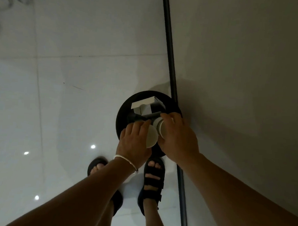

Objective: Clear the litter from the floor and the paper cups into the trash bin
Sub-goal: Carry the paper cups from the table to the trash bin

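White paper cups (151,136) in left hand (134,141) and right hand (178,136), over trash bin (121,111).

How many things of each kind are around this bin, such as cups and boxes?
Paper cups: 2, one in the left hand, one in the right hand
White box: 1, inside the bin
Black trash bin: 1
Black sandals: 2
Total: 6
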`<state>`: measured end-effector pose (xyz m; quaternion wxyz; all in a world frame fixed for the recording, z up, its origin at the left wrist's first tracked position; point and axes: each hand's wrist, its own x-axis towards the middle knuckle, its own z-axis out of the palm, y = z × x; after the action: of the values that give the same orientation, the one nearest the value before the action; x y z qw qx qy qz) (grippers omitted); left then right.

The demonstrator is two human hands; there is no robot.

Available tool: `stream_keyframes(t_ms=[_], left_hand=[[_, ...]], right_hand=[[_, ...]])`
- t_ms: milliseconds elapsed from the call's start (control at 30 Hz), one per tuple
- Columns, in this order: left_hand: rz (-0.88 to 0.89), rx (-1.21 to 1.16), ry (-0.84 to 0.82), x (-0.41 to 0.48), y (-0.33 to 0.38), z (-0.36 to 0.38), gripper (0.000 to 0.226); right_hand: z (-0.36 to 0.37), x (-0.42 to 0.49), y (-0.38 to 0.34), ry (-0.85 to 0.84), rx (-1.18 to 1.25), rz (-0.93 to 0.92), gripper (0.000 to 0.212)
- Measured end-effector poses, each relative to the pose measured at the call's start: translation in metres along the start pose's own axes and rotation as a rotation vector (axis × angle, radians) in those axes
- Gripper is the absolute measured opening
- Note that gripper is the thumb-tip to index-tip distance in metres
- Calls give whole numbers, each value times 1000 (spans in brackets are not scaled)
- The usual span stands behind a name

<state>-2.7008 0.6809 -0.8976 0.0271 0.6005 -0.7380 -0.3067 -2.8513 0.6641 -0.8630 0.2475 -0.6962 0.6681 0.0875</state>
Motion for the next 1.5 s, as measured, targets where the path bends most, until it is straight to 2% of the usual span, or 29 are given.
stream_keyframes(t_ms=[167, 300, 467, 733, 933, 1233, 1367, 1500], left_hand=[[-27, 135, 89, 18, -13, 2, 74], [40, 271, 150, 23, -29, 6, 72], [32, 317, 76, 19, -31, 20, 86], [42, 330, -29, 18, -31, 4, 92], [-8, 400, -62, -3, -23, -69, 96], [-100, 452, -26, -83, 24, -244, 87], [-205, 422, 50, -135, 48, -330, 86], [-315, 398, 180, -206, 65, -400, 83]], right_hand=[[10, 10, 10, -43, 4, 7, 78], [18, 18, 8, -37, -2, -28, 79], [30, 26, 7, 1, -8, -48, 82], [22, 23, 7, -76, -43, -45, 93], [-39, -6, -16, -32, -92, -32, 87], [-193, -83, -114, -8, -109, -47, 81], [-262, -133, -164, -15, -99, -92, 81], [-309, -181, -210, 5, -193, -209, 82]])
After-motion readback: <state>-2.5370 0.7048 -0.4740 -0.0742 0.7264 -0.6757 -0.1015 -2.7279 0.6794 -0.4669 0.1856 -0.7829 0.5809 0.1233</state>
